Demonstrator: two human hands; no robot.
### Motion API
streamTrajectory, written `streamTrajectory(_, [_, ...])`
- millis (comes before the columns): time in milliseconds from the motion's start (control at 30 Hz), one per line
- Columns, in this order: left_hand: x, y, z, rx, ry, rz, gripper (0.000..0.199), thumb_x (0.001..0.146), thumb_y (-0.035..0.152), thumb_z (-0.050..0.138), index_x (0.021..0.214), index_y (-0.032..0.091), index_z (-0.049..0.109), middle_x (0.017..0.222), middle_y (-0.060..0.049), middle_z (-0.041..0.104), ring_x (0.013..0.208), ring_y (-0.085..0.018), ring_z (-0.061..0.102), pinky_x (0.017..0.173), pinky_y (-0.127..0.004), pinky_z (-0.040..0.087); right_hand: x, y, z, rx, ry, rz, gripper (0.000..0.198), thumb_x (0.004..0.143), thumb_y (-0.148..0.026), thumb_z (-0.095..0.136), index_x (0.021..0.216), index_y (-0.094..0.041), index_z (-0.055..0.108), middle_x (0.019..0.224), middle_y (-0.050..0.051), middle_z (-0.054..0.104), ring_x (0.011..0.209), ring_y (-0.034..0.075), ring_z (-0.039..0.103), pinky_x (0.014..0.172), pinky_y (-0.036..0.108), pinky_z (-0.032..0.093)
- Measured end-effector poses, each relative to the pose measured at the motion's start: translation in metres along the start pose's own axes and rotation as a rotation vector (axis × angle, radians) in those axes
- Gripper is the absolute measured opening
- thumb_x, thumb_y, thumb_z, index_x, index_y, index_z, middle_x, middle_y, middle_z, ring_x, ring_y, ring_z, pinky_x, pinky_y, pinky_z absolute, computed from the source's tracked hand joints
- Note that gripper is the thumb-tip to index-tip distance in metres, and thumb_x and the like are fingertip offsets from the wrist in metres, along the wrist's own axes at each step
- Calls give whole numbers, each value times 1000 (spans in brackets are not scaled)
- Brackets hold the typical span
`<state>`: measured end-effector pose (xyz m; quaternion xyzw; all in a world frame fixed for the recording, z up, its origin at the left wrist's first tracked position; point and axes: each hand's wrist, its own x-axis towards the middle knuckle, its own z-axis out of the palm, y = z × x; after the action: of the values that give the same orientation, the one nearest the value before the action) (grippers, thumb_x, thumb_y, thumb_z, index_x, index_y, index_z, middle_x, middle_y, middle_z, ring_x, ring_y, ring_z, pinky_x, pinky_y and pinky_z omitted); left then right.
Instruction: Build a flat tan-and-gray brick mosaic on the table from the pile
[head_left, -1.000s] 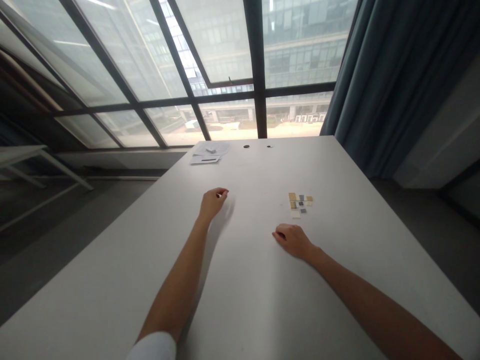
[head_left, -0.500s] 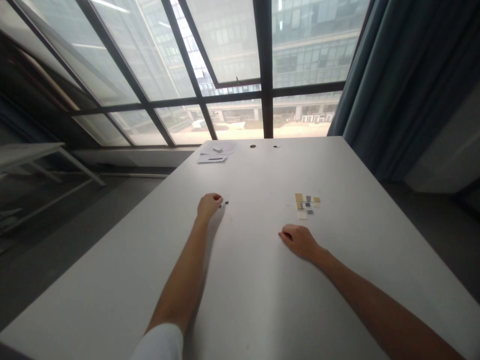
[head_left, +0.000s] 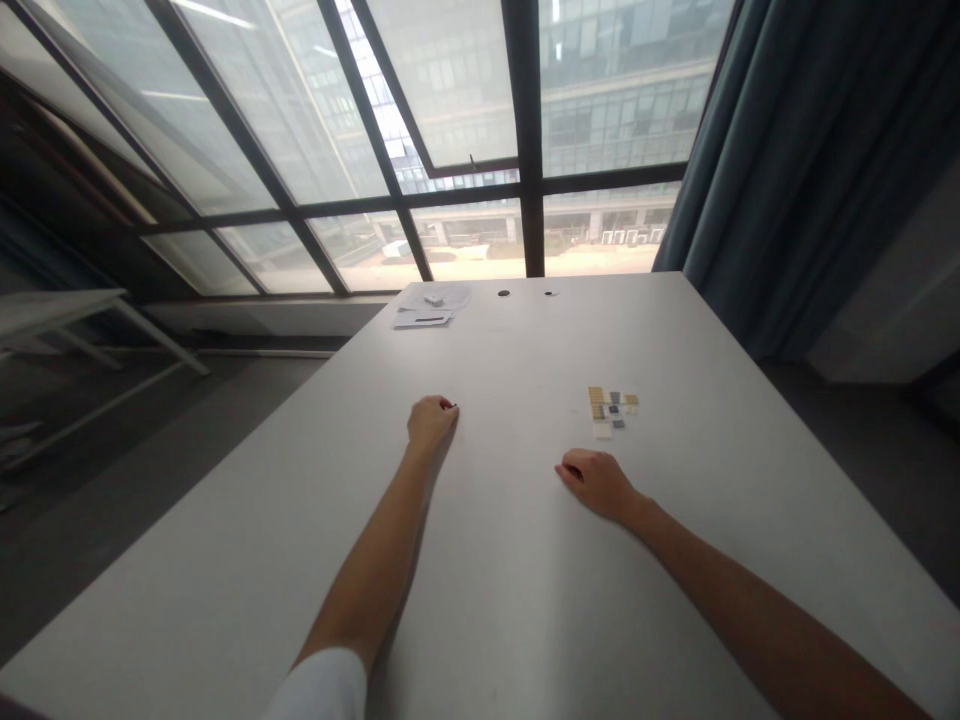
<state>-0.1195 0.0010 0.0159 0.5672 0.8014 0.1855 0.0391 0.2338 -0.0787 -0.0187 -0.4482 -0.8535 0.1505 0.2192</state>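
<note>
My left hand (head_left: 433, 420) rests on the white table (head_left: 495, 560), fingers pinched around a tiny dark piece (head_left: 454, 406) that shows at the fingertips. What kind of piece it is, I cannot make out. My right hand (head_left: 596, 482) lies on the table with its fingers curled and the thumb against them; anything inside is hidden. Just beyond it lies a cluster of small flat pieces: yellowish strips (head_left: 595, 396), dark grey squares (head_left: 618, 424) and a pale square (head_left: 602, 431).
Papers (head_left: 422, 318) with a small white object (head_left: 433, 299) on top lie at the table's far left corner. Near the far edge are two dark round spots, one a cable hole (head_left: 504, 293). Windows stand behind, a blue curtain (head_left: 742, 200) at right.
My left hand has shifted slightly right and nearer, its fingertips now at the dark bits that lay beside it. My right hand has stayed still.
</note>
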Motion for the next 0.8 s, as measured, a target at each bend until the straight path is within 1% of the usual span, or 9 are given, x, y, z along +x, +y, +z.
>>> streamTrajectory(133, [-3, 3, 0, -14, 13, 28, 23, 77, 36, 62, 86, 21, 77, 96, -13, 76, 90, -27, 68, 76, -34, 51, 0, 0, 0, 3, 14, -5, 31, 96, -29, 52, 67, -19, 54, 69, 0, 60, 64, 13, 49, 62, 28, 24])
streamTrajectory(267, [-5, 9, 0, -43, -12, 50, 21, 75, 35, 64, 86, 21, 77, 92, -11, 76, 85, -25, 68, 73, -32, 49, 0, 1, 1, 6, 20, -7, 31, 96, -29, 52, 67, -19, 54, 69, 0, 60, 64, 13, 49, 62, 27, 24])
streamTrajectory(333, [-5, 15, -2, -78, -43, 100, 21, 75, 35, 65, 86, 21, 77, 89, -9, 75, 82, -23, 67, 72, -30, 49, 0, 2, 1, 7, 25, -10, 31, 96, -29, 52, 67, -19, 54, 69, 0, 60, 64, 13, 48, 62, 27, 24])
streamTrajectory(400, [-7, 26, -5, -139, -78, 201, 21, 75, 34, 66, 86, 21, 77, 86, -6, 75, 78, -20, 65, 72, -28, 48, 0, 2, 1, 12, 30, -14, 31, 96, -29, 53, 66, -19, 54, 68, 0, 59, 63, 13, 47, 62, 27, 24])
streamTrajectory(467, [-13, 42, -8, -224, -92, 347, 19, 76, 32, 66, 86, 21, 77, 85, -4, 73, 75, -17, 62, 72, -28, 47, 0, 0, -1, 32, 34, -23, 32, 96, -28, 53, 66, -19, 54, 67, 0, 58, 62, 13, 47, 61, 27, 25])
streamTrajectory(533, [-24, 61, -11, -312, -93, 507, 17, 78, 30, 65, 87, 21, 77, 85, -2, 72, 74, -16, 59, 73, -27, 47, 0, -1, -3, 79, 44, -33, 31, 96, -27, 52, 67, -19, 56, 69, 0, 59, 63, 13, 48, 62, 26, 28])
streamTrajectory(600, [-40, 82, -12, -376, -104, 639, 14, 78, 28, 66, 86, 21, 76, 85, -2, 70, 74, -15, 57, 74, -28, 47, 1, -2, -5, 148, 82, -38, 27, 96, -25, 51, 71, -19, 60, 73, 1, 61, 66, 13, 51, 65, 25, 33])
streamTrajectory(700, [-67, 107, -5, -434, -110, 759, 12, 77, 24, 69, 86, 21, 74, 85, -3, 69, 77, -16, 58, 77, -29, 48, 2, 0, -7, 228, 210, 2, 18, 95, -24, 52, 88, -19, 68, 82, 3, 65, 72, 15, 56, 71, 26, 40])
streamTrajectory(800, [-90, 122, 9, -437, -110, 831, 11, 77, 23, 70, 87, 23, 74, 86, -3, 68, 86, -18, 60, 82, -32, 49, 4, 5, -7, 244, 325, 71, 19, 94, -24, 54, 104, -18, 69, 87, 5, 67, 71, 16, 57, 73, 28, 44])
